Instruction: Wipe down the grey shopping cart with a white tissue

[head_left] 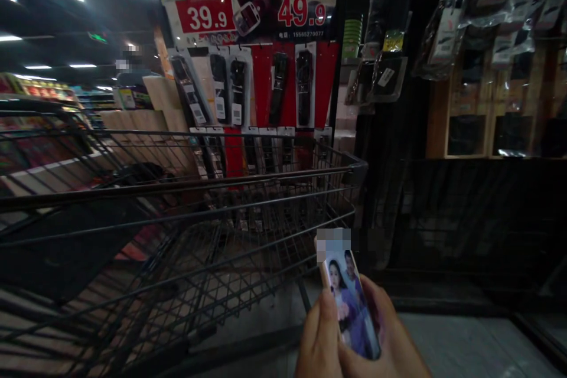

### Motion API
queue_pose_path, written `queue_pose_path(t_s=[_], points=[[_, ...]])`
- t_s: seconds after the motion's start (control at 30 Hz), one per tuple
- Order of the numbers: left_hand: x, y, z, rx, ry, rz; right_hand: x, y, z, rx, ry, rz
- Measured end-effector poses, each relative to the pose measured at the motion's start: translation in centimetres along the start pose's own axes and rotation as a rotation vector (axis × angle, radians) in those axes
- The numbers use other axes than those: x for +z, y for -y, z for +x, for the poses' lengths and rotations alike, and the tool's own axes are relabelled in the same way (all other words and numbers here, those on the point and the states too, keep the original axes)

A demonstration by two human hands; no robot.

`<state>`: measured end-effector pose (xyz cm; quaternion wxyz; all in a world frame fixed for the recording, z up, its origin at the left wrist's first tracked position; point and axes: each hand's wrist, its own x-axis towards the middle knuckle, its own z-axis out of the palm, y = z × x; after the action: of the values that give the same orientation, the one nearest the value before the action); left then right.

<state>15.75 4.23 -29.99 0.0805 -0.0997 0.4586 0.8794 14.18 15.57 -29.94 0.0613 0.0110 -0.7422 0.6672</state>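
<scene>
Head cam: L hand (pixel 315 339) & R hand (pixel 396 339) closed round lit smartphone (pixel 352 313), low, R of ctr, nr wire shopping cart (pixel 355 172); pkgd belts (pixel 239 91) hang under price sign (pixel 206 16) beyond cart.

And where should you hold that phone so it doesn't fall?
Hold the phone by its long edges, low down, reaching from its bottom end, I'd say. It's slim, with its lit screen turned toward us, so gripping the sides leaves most of it showing. The left hand and right hand hold it there.
</scene>
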Motion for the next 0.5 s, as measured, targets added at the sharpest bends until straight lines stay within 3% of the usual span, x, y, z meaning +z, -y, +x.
queue_pose_path(t_s=[0.07,0.17,0.33,0.5], points=[[-0.2,-0.1,0.2,-0.024,-0.059,-0.029,-0.6,0.0,0.0,0.023,0.091,0.003],[0.4,-0.8,0.5,-0.051,-0.117,-0.119,-2.0,0.7,-0.3,0.067,0.267,0.217],[1.4,-1.3,0.1,-0.041,-0.05,-0.28,-2.9,1.1,-1.3,0.205,0.494,0.615],[0.6,-1.0,-0.4,-0.095,0.002,-0.235,-2.2,0.1,-2.0,0.245,0.5,0.657]])
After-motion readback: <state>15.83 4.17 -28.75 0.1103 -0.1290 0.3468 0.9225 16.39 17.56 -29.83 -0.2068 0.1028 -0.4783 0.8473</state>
